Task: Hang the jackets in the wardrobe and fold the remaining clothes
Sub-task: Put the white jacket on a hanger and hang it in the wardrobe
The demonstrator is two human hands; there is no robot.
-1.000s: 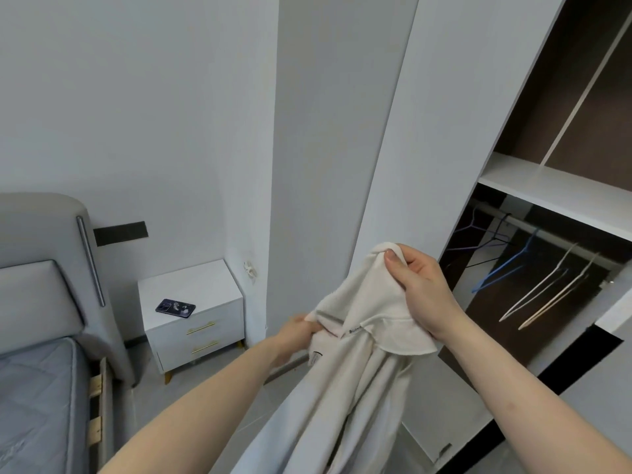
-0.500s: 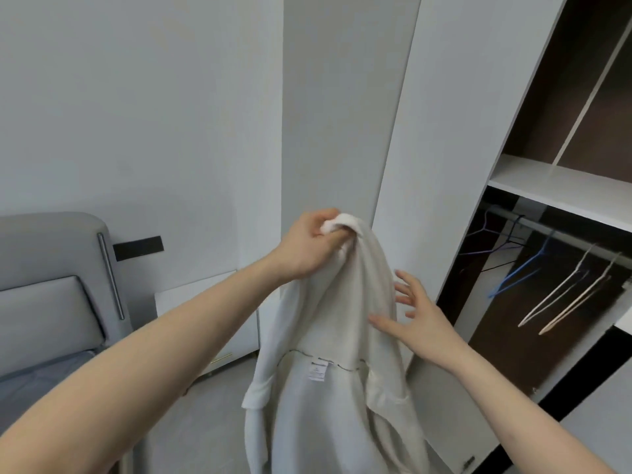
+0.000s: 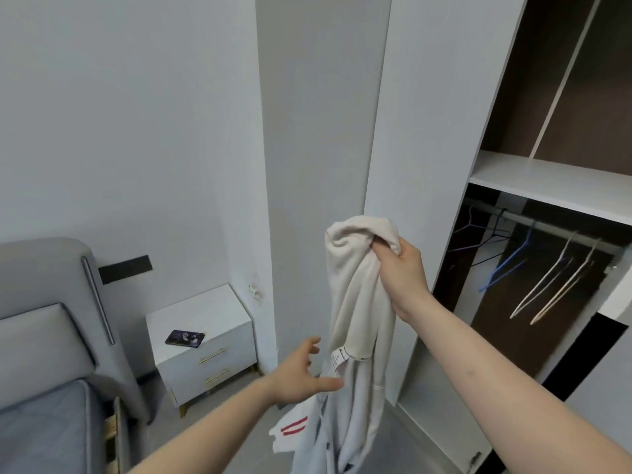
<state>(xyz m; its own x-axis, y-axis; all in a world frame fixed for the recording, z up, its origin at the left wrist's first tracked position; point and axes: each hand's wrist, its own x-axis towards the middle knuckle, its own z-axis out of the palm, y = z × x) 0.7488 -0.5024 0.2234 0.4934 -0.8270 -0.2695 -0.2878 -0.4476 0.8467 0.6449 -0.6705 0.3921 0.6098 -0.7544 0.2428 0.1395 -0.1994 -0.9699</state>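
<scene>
Jacket (image 3: 355, 302) hangs bunched below right hand (image 3: 405, 273) grip.

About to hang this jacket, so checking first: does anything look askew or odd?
The cream jacket hangs bunched from the right hand, twisted, its inside label showing. The left hand is open beside it. The hangers are bare.

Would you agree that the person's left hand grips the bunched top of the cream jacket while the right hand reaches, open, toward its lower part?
Not quite: the hands are swapped. In the head view, the right hand grips the bunched top of the cream fabric jacket, while the left hand reaches, open, toward its lower part.
</scene>
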